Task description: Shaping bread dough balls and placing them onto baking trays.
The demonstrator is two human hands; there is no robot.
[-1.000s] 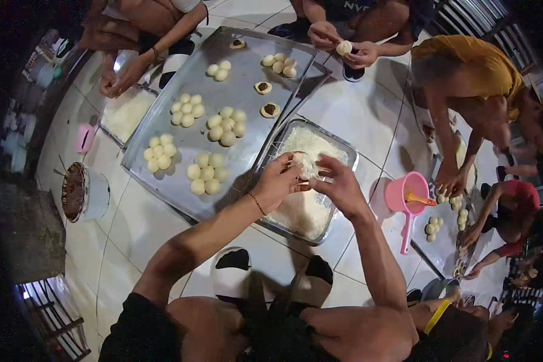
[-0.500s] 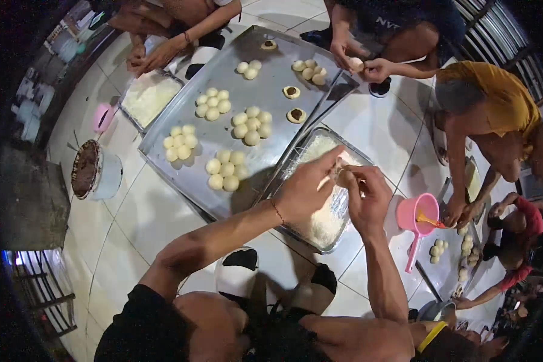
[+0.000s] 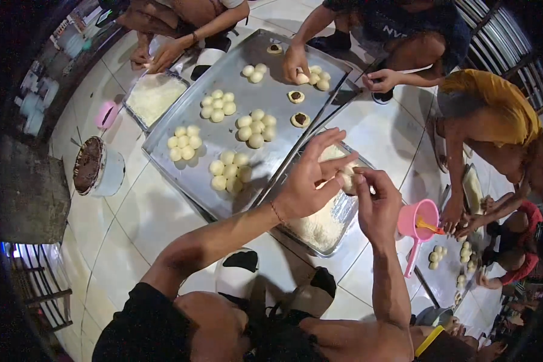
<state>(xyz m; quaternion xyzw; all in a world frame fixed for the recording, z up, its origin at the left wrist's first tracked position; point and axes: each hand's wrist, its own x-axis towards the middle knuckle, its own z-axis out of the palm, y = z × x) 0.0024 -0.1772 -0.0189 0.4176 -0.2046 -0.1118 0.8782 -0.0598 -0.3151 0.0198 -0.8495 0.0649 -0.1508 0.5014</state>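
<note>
In front of me, above a shallow metal tray (image 3: 329, 252), both my hands work on a small pale dough ball (image 3: 347, 180). My left hand (image 3: 311, 181) has its thumb and a finger against the dough, while its other fingers spread upward. Fingertips of my right hand (image 3: 378, 202) pinch the ball from the right side. Crumbly, pale flour-like powder (image 3: 317, 230) covers part of the tray beneath. Just beyond lies a large metal sheet (image 3: 181, 172) with clusters of round dough balls (image 3: 229, 172) and a few flattened dough pieces (image 3: 300, 120) topped with dark brown filling.
A white bucket (image 3: 111, 175) of dark brown filling stands at left, near a pink container (image 3: 106, 114). Another tray of white powder (image 3: 155, 99) lies far left. A pink dipper (image 3: 415, 220) is on the right. Co-workers crouch around; one person's hand (image 3: 295, 63) reaches over the sheet.
My left fingers have spread and lifted away from my right hand, so the dough ball shows more. Across the sheet, a co-worker's hand has moved from mid-air down to the dough balls.
</note>
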